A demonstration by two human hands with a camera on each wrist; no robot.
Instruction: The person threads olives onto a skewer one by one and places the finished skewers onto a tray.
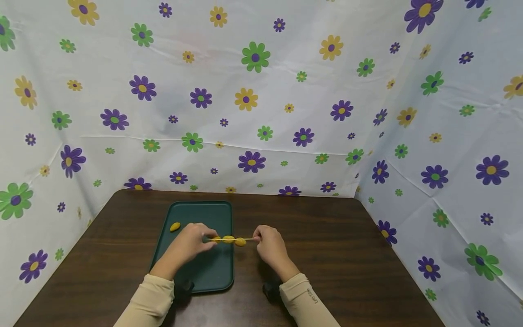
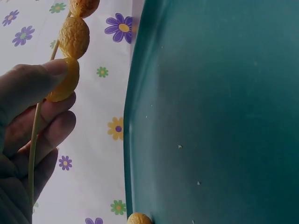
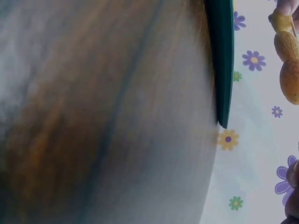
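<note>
Three small yellow, wrinkled potatoes (image 1: pixel 228 239) sit in a row on a thin wooden skewer (image 1: pixel 247 239), held nearly level over the tray's right edge. My left hand (image 1: pixel 192 243) pinches the leftmost potato (image 2: pixel 68 83) between thumb and fingers, and the skewer's free length (image 2: pixel 32 154) runs down past the palm. At the other end, my right hand (image 1: pixel 270 245) grips the skewer tip between thumb and fingers. Only a few fingertips (image 3: pixel 292 205) of it show in the right wrist view. A loose potato (image 1: pixel 175 226) lies at the tray's left side.
Under the left hand is a dark green rectangular tray (image 1: pixel 212 268) with a few pale crumbs on it. It rests on a dark brown wooden table (image 1: pixel 327 263). Flower-patterned white cloth (image 1: pixel 229 113) hangs behind the table and along both sides.
</note>
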